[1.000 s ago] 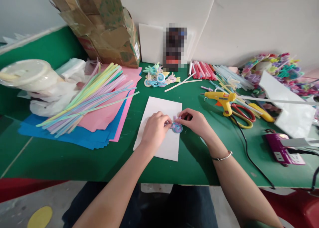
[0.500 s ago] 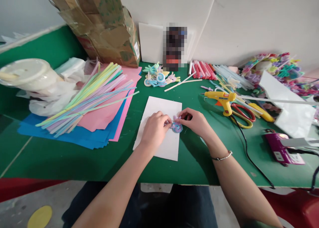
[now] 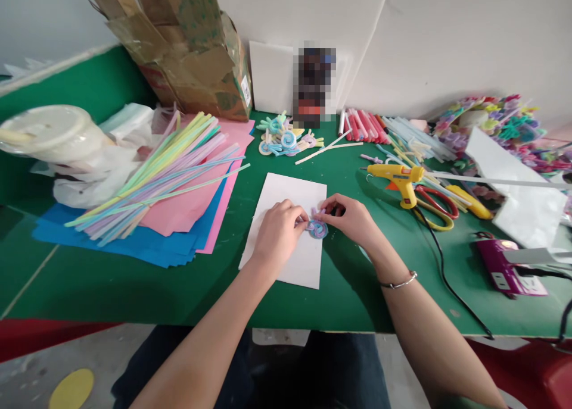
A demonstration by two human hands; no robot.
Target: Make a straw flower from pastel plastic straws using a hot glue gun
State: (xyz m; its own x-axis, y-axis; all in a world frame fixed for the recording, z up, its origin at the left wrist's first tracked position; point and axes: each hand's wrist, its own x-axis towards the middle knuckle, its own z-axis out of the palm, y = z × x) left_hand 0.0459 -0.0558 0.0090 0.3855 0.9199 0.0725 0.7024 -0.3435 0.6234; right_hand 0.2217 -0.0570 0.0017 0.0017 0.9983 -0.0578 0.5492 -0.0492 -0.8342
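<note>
A small blue and purple pipe-cleaner spiral (image 3: pixel 319 229) with purple loops on top is pinched between both my hands, over the right side of a white board (image 3: pixel 295 272). My left hand (image 3: pixel 281 227) grips its left edge, the fingertips partly covering it. At its upper right, the thumb and forefinger of my right hand (image 3: pixel 344 215) are closed on a purple loop. The board lies flat on the green table (image 3: pixel 179 296).
To the left, a bundle of pastel pipe cleaners (image 3: pixel 152 183) lies on pink and blue sheets. Finished pipe-cleaner pieces (image 3: pixel 286 138) sit behind the board. On the right are a yellow glue gun (image 3: pixel 400 180), scissors (image 3: pixel 440 206) and a purple power socket (image 3: pixel 509 266) with cords.
Both hands stay in the same place with the pipe-cleaner spiral between them. The view has shifted very slightly.
</note>
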